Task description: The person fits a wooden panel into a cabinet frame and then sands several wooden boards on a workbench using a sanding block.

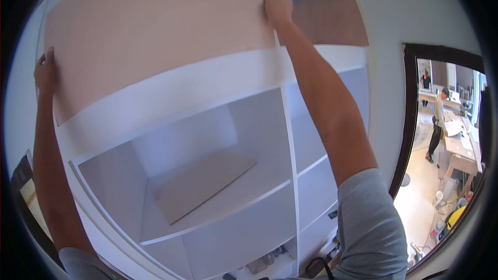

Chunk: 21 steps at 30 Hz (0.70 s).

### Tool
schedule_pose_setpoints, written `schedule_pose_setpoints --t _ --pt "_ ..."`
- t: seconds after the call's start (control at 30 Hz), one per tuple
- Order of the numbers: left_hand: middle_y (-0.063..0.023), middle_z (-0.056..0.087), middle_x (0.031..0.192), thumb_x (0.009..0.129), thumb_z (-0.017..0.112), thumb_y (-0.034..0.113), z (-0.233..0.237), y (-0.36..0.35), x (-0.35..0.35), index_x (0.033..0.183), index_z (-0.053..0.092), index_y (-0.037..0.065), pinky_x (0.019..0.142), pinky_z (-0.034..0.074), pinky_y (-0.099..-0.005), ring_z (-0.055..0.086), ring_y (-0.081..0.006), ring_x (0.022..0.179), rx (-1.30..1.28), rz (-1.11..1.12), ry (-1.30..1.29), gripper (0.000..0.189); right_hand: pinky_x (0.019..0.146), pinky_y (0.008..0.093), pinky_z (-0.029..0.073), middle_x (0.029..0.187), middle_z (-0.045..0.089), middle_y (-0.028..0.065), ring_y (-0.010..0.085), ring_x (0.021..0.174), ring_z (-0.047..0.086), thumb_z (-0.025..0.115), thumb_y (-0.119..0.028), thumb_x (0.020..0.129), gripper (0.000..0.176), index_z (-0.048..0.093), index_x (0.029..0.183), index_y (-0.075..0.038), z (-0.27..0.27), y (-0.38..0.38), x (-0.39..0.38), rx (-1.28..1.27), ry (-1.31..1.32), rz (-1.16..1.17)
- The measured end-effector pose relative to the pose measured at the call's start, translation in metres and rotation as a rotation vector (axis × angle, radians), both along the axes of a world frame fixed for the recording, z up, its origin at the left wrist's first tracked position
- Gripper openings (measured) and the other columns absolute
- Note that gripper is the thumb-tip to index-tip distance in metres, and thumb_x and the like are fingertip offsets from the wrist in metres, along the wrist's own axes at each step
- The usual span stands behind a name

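A large pinkish-beige panel (pixel 161 31) covers the upper left opening of a white cabinet (pixel 218 78). My left hand (pixel 45 70) grips the panel's left edge, with the thumb pointing up. At the panel's right edge, my right hand (pixel 277 8) is closed on it, fingers curled round the border. To the right of that hand the upper compartment (pixel 327 15) is uncovered and shows a brownish back. Below, a loose flat board (pixel 205 184) lies tilted on a cabinet shelf (pixel 259 189).
Small items (pixel 267 262) sit on the lowest shelf. On the right, a dark-framed doorway (pixel 410 109) opens on a room where a person (pixel 438 119) in a cap stands at a workbench (pixel 459 148). Tools and containers lie on the floor there; another person stands farther back.
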<state>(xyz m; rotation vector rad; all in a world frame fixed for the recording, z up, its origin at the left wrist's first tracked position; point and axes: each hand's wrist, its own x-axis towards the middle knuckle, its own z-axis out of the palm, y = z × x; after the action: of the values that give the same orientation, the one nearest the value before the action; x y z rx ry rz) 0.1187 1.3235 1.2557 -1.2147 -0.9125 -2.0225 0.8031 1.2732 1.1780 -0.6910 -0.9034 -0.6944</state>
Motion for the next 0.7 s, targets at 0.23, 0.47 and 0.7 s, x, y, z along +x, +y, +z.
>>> schedule_pose_setpoints --t 0.23,0.47,0.7 --pt "-0.0218 0.067 0.124 0.088 0.066 0.056 0.002 0.017 -0.001 0.129 0.064 -0.003 0.104 0.045 -0.0405 0.063 -0.0342 0.118 0.049 -0.040 -0.048 0.071 0.075 0.0334 0.052 0.084 0.072 0.0101 0.0173 0.079 0.066 0.066 -0.015 0.085 0.022 0.075 0.096 0.002 0.000 0.004 -0.014 0.027 0.110 0.293" --pt "-0.0185 0.069 0.123 0.087 0.064 0.051 -0.002 0.013 0.010 0.127 0.067 0.004 0.104 0.045 -0.0429 0.062 -0.0361 0.118 0.032 0.161 -0.091 0.062 0.083 0.0374 0.053 0.096 0.076 0.0161 0.0280 0.091 0.071 0.065 -0.016 0.085 0.025 0.076 0.100 0.000 0.007 0.009 -0.018 -0.039 0.163 0.141" --pt "-0.0166 0.069 0.121 0.089 0.059 0.054 -0.003 0.018 0.014 0.127 0.070 0.014 0.103 0.045 -0.0455 0.062 -0.0358 0.117 -0.006 0.363 -0.128 0.055 0.089 0.0420 0.052 0.100 0.073 0.0241 0.0378 0.098 0.070 0.060 -0.017 0.083 0.029 0.076 0.099 0.000 -0.001 0.007 -0.028 0.020 0.182 0.249"
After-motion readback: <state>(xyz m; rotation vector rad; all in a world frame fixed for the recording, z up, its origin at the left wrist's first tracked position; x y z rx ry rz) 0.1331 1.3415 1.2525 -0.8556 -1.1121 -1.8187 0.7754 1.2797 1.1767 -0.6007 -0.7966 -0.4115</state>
